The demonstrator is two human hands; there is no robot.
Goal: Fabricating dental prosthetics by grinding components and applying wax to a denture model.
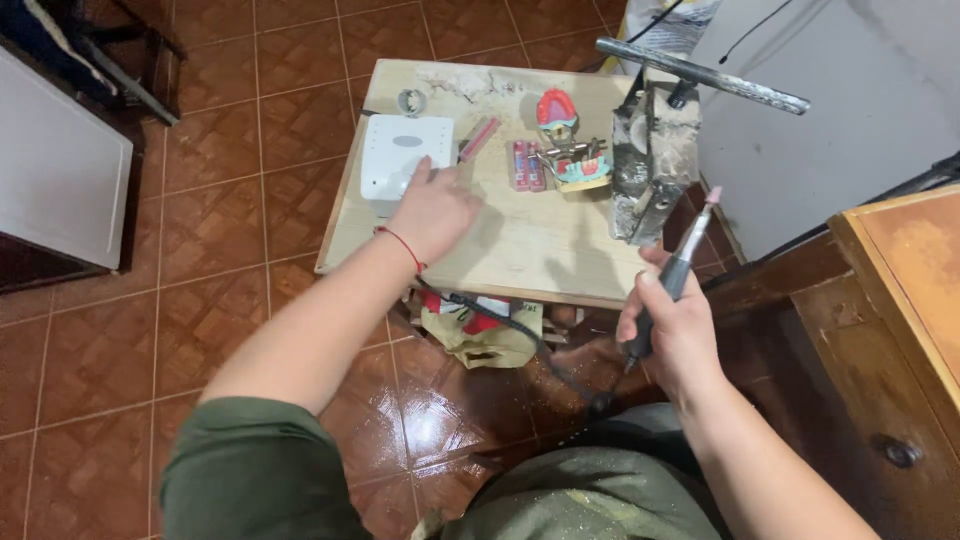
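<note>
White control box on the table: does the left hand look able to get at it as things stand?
Probably yes. The left hand already rests at the edge of the white control box, empty and open, with nothing lying between them.

The floor (250, 130) is reddish-brown tile with pale grout lines. The surface (530, 240) is light, pale wood, dusted white at its far edge. A white box (400, 150) carries a grey oval mark. The dental model (570, 150) is pink, red and teal. A thin red string (403, 246) circles the left wrist — the sleeves (260, 470) are olive green. The tool (672, 275) is dark grey with a pink tip — its cord (510, 335) black.
</note>
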